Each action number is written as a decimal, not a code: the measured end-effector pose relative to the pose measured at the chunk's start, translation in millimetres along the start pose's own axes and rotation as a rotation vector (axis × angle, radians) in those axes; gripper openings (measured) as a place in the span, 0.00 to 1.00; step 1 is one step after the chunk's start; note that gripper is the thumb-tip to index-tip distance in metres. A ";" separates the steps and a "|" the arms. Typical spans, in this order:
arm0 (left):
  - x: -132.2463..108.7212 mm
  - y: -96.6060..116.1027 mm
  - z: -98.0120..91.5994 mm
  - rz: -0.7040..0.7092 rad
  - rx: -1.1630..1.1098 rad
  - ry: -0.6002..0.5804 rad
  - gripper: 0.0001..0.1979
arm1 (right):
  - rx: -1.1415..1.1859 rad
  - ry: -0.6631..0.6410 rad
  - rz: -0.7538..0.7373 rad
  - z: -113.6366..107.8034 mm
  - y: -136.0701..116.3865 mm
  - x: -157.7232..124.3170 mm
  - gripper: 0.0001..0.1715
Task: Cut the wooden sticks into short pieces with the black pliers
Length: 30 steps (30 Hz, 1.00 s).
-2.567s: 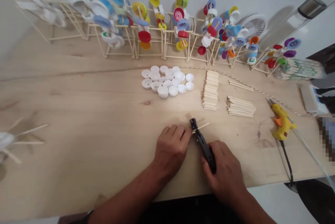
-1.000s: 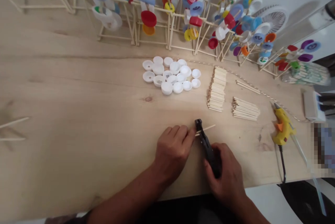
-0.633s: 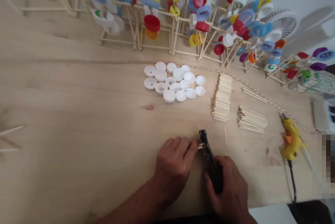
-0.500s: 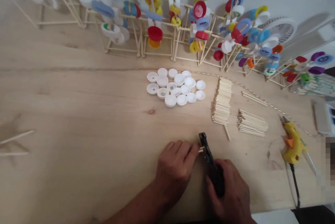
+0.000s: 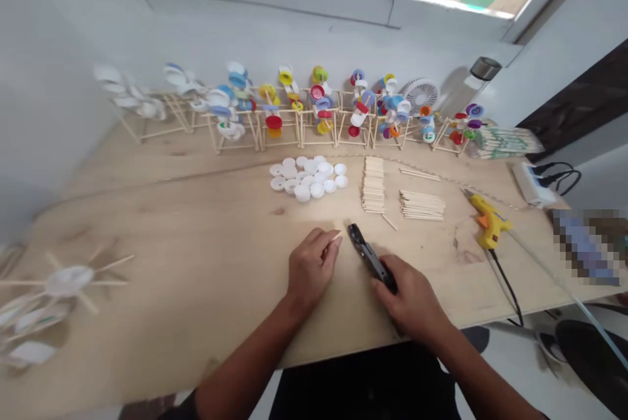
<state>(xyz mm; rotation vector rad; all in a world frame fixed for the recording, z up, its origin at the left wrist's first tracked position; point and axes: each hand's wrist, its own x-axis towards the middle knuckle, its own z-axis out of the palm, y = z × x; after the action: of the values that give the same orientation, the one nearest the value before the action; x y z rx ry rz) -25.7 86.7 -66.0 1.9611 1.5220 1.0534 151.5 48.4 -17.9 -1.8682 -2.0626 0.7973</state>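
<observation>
My left hand [image 5: 310, 266] rests on the wooden table [image 5: 171, 243] with its fingers pinched on a short wooden stick [image 5: 335, 237]. Just to its right, my right hand [image 5: 411, 296] is wrapped round the handles of black cutting pliers [image 5: 367, 256], whose jaws point up and left toward the stick's tip, a small gap apart. A cut piece of stick [image 5: 390, 222] lies loose beyond the pliers, near a stack of short sticks [image 5: 373, 192].
A cluster of white bottle caps [image 5: 308, 178] lies mid-table, a second stick pile [image 5: 422, 205] to the right. A yellow glue gun [image 5: 488, 220] with cord lies further right. Stick frames with coloured caps [image 5: 314, 112] line the back wall beside a small fan [image 5: 420, 94]. A white cap-and-stick wheel [image 5: 63, 282] lies at the left.
The stick between the pliers' jaws got cut; its outer piece dropped near the stick stack. The pliers have come away from the stick. My head has lifted, showing the wall and window.
</observation>
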 end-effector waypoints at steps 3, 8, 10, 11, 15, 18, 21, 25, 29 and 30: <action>1.6 -0.3 -0.8 -0.040 -0.052 0.023 0.11 | 0.130 -0.052 -0.034 -10.5 2.9 -1.4 0.09; 1.5 -1.8 0.8 -0.049 -0.106 0.032 0.12 | 0.512 -0.157 0.062 -25.8 12.3 -8.9 0.13; 0.7 -2.1 1.6 -0.058 -0.129 0.028 0.13 | 0.755 -0.212 0.140 -26.0 15.2 -17.3 0.17; 0.3 -2.0 1.6 -0.068 -0.146 0.027 0.12 | 0.841 -0.208 0.166 -24.7 16.0 -22.4 0.18; -0.5 3.5 -2.7 -0.142 -0.286 -0.006 0.12 | 0.985 -0.181 0.192 -14.9 16.4 -43.2 0.19; -4.5 17.9 -9.0 -0.220 -0.469 -0.113 0.14 | 1.020 -0.143 0.159 -8.6 15.5 -54.2 0.18; -15.4 38.5 -11.4 -0.308 -0.655 -0.190 0.13 | 1.030 -0.079 0.136 -5.8 13.9 -60.7 0.18; -35.7 61.3 -0.5 -0.469 -0.856 -0.112 0.13 | 1.013 0.029 0.111 -2.7 10.2 -63.8 0.17; -50.5 73.9 16.2 -0.662 -1.069 0.039 0.14 | 1.006 0.161 0.148 7.3 7.0 -63.7 0.16; -53.0 76.4 19.1 -0.699 -1.113 0.063 0.15 | 1.026 0.185 0.162 10.6 6.3 -63.9 0.16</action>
<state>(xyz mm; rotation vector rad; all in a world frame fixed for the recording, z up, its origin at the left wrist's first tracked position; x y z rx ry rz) 30.6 15.7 -37.5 0.5846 1.0801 1.2168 160.8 -16.0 -18.7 -1.4070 -1.0250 1.3172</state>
